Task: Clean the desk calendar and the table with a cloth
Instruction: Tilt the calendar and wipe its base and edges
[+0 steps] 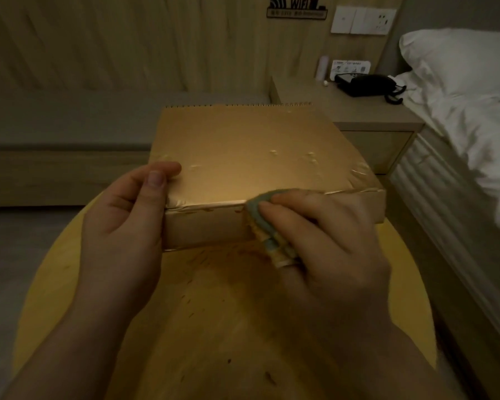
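1. Head view, layout: calendar (251,157) stands on the round yellow table (70,284), gold back panel sloping toward the camera, spiral binding along the far top edge. Its surface shows dents and wrinkled corners.
2. Left hand (124,220) is clamped on the near left corner, thumb on top, fingers hidden behind the edge.
3. Right hand (324,235) presses a folded cloth (267,226) against the near edge and front strip, fingers curled over the cloth.
4. Risk: the calendar is light card. Hard rubbing at the edge could crease it further or fold the stand flat, should the left-hand grip ease.
5. Risk: dark specks lie on the table in front. Dragging the cloth down could smear them.
6. Table wiping looks not yet done.
7. Phone (364,85) on the nightstand is well apart, no hazard.
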`<state>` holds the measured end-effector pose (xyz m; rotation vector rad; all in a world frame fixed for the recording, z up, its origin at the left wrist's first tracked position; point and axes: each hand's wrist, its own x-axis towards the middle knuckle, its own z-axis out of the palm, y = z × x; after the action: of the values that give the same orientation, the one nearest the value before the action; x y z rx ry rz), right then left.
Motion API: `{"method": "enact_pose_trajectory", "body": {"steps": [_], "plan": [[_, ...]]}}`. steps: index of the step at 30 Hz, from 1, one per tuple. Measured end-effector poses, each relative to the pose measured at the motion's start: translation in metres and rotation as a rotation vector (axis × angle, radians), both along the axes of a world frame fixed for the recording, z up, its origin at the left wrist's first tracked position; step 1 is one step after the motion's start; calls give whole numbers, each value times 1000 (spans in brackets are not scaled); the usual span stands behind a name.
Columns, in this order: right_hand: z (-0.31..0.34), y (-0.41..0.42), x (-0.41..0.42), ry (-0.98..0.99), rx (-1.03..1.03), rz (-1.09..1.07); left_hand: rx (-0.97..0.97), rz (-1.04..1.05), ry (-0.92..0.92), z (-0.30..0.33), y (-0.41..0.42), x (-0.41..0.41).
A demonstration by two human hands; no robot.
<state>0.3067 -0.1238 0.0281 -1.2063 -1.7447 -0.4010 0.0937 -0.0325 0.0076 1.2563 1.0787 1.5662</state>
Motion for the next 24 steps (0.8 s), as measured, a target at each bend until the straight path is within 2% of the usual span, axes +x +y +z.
{"method": "enact_pose_trajectory", "body": {"steps": [5,16,24], "plan": [[-1,0,-11,-8,-3,40,-7,8,-7,-5,5,-5],[-4,-4,53,101,68,-345,-2,5,16,5,-1,3],[-7,1,11,51,75,-119,13,32,15,9,-6,7]]}}
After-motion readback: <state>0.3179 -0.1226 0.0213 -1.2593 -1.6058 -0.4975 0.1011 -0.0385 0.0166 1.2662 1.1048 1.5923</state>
